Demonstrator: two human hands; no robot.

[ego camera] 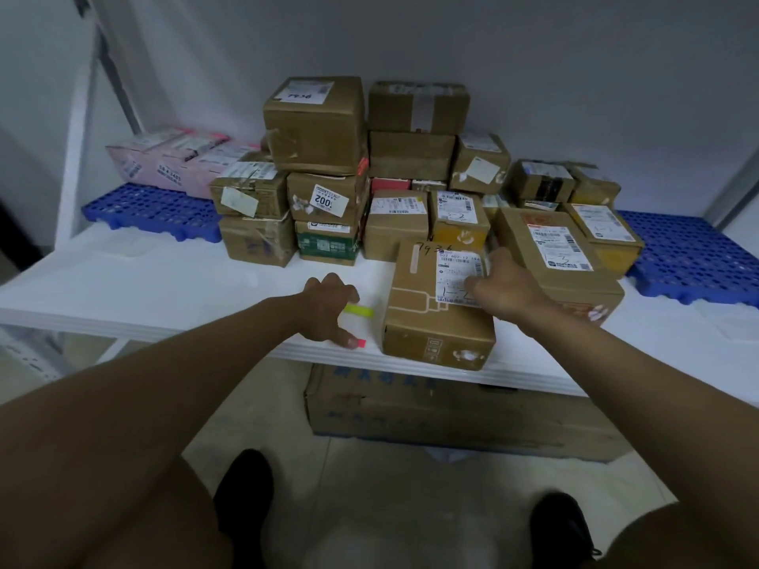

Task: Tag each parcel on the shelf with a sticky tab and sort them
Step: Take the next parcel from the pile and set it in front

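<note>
Now, left hand [328,310] pinching pink tab [360,343] at shelf [164,297] edge, right hand [503,285] loosely flat on parcel [435,322].

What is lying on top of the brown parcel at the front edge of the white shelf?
The right hand rests on the front parcel, over its white shipping label. The hand hides part of the label, and any tab beneath it cannot be seen.

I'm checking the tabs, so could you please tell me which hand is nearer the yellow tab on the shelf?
Left. The left hand is right at the yellow tab, fingers over it; the right hand rests apart on the front parcel.
</note>
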